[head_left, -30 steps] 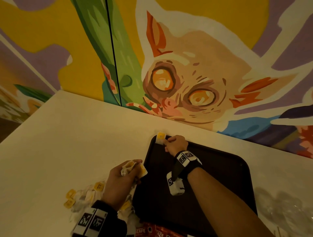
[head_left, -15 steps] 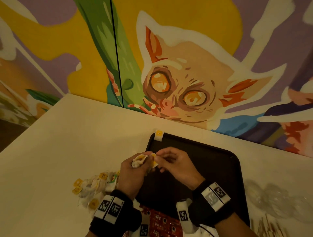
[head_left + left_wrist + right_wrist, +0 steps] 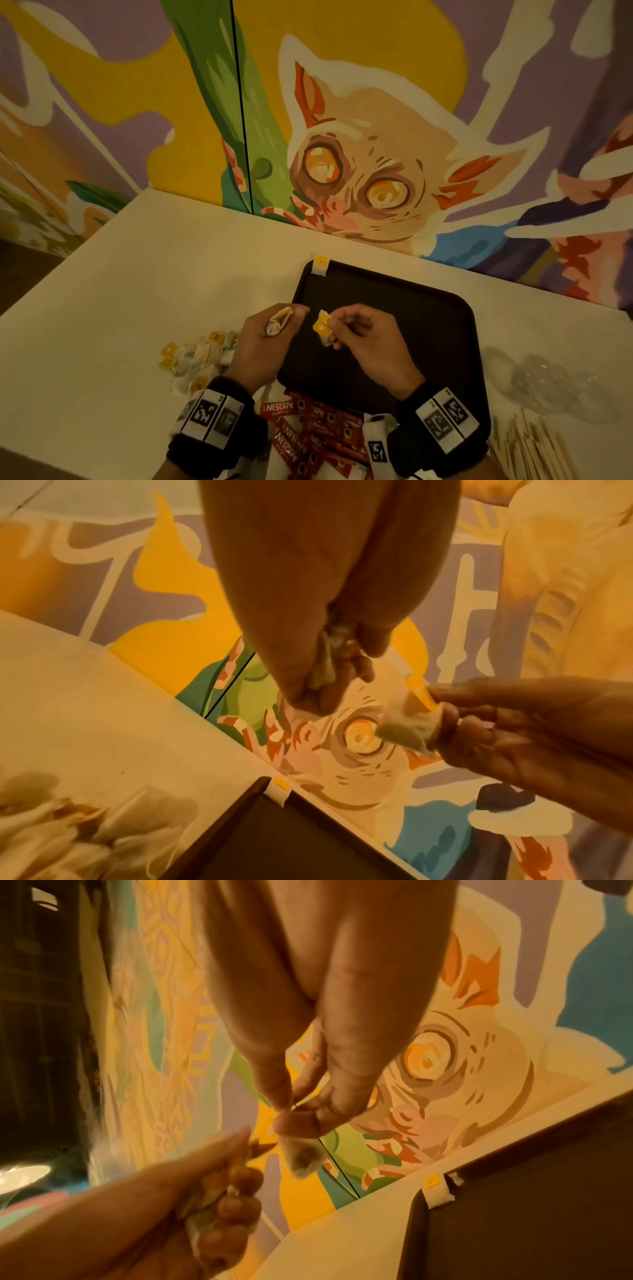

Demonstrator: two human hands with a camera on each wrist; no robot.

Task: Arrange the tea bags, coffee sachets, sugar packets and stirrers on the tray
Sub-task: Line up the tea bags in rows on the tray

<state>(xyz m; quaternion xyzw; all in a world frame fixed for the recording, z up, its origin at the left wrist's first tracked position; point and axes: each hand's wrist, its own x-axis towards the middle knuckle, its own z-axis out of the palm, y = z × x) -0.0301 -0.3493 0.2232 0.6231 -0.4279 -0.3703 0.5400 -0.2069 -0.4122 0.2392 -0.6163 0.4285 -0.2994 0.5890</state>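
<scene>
A dark brown tray (image 3: 424, 308) lies on the cream table, with one tea bag (image 3: 320, 266) leaning on its far left corner. Over the tray's left part, my right hand (image 3: 337, 329) pinches a tea bag with a yellow tag (image 3: 322, 327) between thumb and fingers; the bag (image 3: 407, 726) hangs from those fingers in the left wrist view. My left hand (image 3: 284, 318) is curled round a small bunch of tea bags (image 3: 279, 322) at the tray's left edge. The two hands are a short gap apart.
A heap of tea bags with yellow tags (image 3: 195, 359) lies on the table left of the tray. Red Nescafe sachets (image 3: 308, 428) lie at the near edge. Wooden stirrers (image 3: 534, 448) and crumpled clear plastic (image 3: 555, 380) sit at the right. A painted wall stands behind.
My right hand came back from the tray's far left corner, where it left a tea bag, and took a tea bag from my left hand's bunch. The hands have drawn slightly apart.
</scene>
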